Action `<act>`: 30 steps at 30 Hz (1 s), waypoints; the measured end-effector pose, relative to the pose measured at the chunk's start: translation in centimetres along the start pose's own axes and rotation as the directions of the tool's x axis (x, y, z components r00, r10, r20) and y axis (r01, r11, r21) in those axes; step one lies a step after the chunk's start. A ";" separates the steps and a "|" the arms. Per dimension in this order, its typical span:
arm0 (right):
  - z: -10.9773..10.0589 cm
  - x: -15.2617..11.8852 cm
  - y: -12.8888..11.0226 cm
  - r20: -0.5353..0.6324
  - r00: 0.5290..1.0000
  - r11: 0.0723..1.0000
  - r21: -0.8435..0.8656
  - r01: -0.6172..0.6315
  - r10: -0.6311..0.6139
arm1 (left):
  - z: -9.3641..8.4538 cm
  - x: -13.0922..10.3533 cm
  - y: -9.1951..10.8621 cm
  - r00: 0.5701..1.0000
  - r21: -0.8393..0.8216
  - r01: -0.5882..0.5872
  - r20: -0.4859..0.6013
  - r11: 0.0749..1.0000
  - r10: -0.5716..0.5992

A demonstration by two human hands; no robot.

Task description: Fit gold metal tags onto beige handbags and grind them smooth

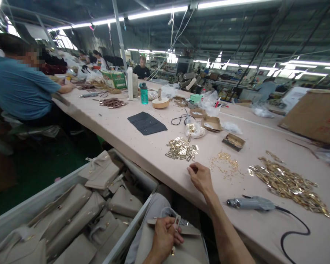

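A beige handbag point(191, 251) lies across the person's lap. My left hand point(162, 236) is closed at the bag's top, with a small slotted metal plate point(177, 222) between its fingers. My right hand point(200, 178) hovers at the table edge with fingers curled together; whether they pinch a tiny part is too small to tell. Just beyond it lies a pile of gold slotted metal plates point(181, 149). Small gold fittings point(225, 161) are scattered to its right. A grey electric screwdriver point(250, 203) rests on the table beside my right forearm.
A large grey bin point(57, 176) full of beige handbags stands at left. On the table point(143, 154) are a bigger heap of gold hardware point(288, 183), a black mat point(147, 123), a small box point(233, 142) and a teal bottle point(144, 94). A co-worker point(19, 84) sits at far left.
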State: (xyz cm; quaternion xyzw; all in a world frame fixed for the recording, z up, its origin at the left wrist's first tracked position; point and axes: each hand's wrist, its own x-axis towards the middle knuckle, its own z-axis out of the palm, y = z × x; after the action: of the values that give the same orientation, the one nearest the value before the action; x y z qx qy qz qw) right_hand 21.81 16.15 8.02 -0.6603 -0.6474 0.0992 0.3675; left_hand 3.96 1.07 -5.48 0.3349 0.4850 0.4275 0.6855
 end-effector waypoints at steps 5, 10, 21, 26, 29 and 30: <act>2.3 5.6 0.3 0.102 0.989 0.982 -0.148 0.121 -0.106 | -0.3 -0.1 -0.1 1.000 -0.028 -0.003 -0.005 1.000 0.003; 3.2 7.5 0.4 0.194 0.968 0.962 -0.188 0.198 -0.161 | -0.7 0.4 -1.2 1.000 -0.040 -0.001 -0.001 0.999 0.001; 2.4 6.5 0.1 0.272 0.941 0.945 -0.199 0.258 -0.199 | -0.4 0.6 -0.4 1.000 -0.021 0.010 0.008 1.000 -0.010; 1.7 3.3 -0.5 0.218 0.953 0.954 -0.164 0.250 -0.212 | -0.3 0.6 -0.1 1.000 -0.028 0.005 0.000 1.000 -0.005; 1.5 1.2 -0.9 0.252 0.951 0.955 -0.189 0.230 -0.179 | -0.3 0.3 0.2 1.000 -0.005 0.005 0.010 1.000 -0.005; 1.4 0.7 -1.1 0.263 0.950 0.955 -0.196 0.222 -0.167 | -0.4 0.3 0.3 1.000 -0.002 -0.002 0.015 1.000 0.002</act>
State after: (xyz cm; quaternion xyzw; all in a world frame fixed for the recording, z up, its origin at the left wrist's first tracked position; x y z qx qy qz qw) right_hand 20.23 17.17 7.97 -0.6129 -0.7568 0.0692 0.2165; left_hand 3.58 1.49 -5.41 0.3379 0.4791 0.4262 0.6889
